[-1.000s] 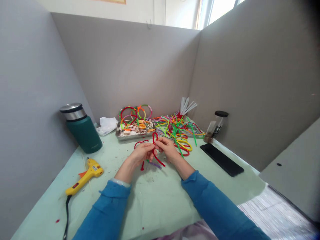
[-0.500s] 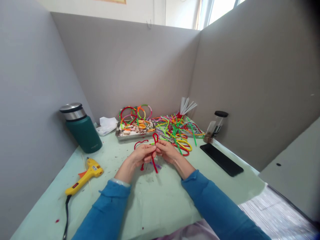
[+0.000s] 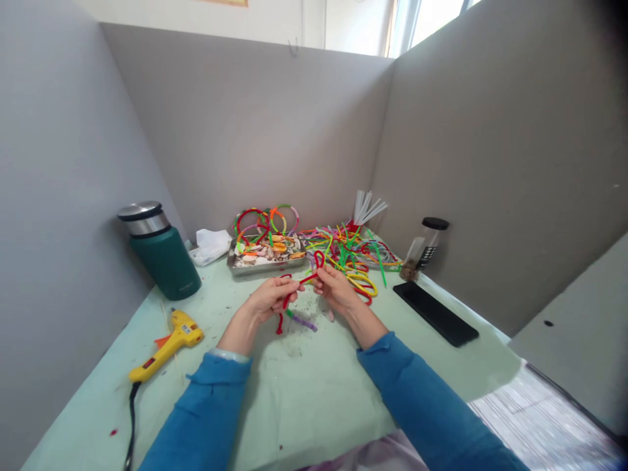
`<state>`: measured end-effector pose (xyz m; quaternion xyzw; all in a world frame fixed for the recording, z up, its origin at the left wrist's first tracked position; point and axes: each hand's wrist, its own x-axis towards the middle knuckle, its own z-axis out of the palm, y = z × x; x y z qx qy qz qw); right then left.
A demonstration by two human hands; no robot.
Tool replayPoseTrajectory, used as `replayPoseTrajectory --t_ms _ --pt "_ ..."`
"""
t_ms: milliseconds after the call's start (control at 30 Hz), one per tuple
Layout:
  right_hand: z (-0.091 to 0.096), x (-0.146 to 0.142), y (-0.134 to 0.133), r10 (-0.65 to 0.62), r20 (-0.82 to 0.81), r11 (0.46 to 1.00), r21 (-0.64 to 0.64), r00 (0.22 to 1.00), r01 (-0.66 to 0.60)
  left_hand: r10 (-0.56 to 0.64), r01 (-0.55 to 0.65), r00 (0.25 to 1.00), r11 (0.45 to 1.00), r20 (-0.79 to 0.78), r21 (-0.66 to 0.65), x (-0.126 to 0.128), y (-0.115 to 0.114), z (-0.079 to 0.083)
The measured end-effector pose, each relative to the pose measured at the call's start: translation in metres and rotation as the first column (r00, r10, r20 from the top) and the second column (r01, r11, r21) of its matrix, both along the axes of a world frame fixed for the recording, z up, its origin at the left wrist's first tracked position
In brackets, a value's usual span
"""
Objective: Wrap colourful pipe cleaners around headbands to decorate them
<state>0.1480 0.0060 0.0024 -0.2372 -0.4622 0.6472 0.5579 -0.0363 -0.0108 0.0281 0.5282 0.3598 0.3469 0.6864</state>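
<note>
Between my two hands a red pipe cleaner (image 3: 308, 279) is held over the table, with a small loop standing up at its right end. My left hand (image 3: 269, 297) pinches it at the left, and a red tail hangs below those fingers. My right hand (image 3: 336, 288) grips it at the base of the loop. Another curved red piece shows partly behind my left hand, its lower end (image 3: 279, 324) resting on the table. Just below the hands lies a short purple and green piece (image 3: 303, 321).
A metal tray (image 3: 267, 267) of shells stands behind my hands, with colourful rings on it. Right of it lies a heap of pipe cleaners (image 3: 343, 245). A yellow glue gun (image 3: 169, 343) and green bottle (image 3: 164, 255) are left; a black phone-like slab (image 3: 434, 313) and clear jar (image 3: 424, 248) right.
My hands have moved apart, stretching the red pipe cleaner sideways between them. The loop has shifted right with my right hand, and the purple and green piece shows more.
</note>
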Motion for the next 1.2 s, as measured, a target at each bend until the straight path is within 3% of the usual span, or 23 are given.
replayPoseTrajectory --t_ms 167,367,467,867,1200 --pt "0.000 0.005 0.004 -0.070 0.033 0.998 0.013 0.997 0.069 0.022 -0.022 1.000 0.999 -0.006 -0.031 -0.005 0.001 0.003" --pt "-0.003 0.000 -0.001 -0.071 0.336 0.987 0.163 0.939 0.016 0.279 -0.277 0.954 0.960 0.110 -0.026 -0.002 0.005 0.003" --pt "-0.005 -0.005 -0.005 -0.043 0.404 0.979 0.201 0.914 -0.043 0.368 -0.366 0.921 0.930 0.126 -0.040 0.001 0.007 0.002" --pt "-0.012 -0.014 -0.005 0.019 0.359 0.978 0.188 0.933 -0.092 0.498 -0.507 0.851 0.862 0.163 0.010 0.012 0.012 -0.009" --pt "-0.015 -0.019 -0.003 -0.005 0.328 0.989 0.138 0.945 -0.043 0.528 -0.532 0.845 0.817 0.083 0.222 0.017 0.011 -0.008"
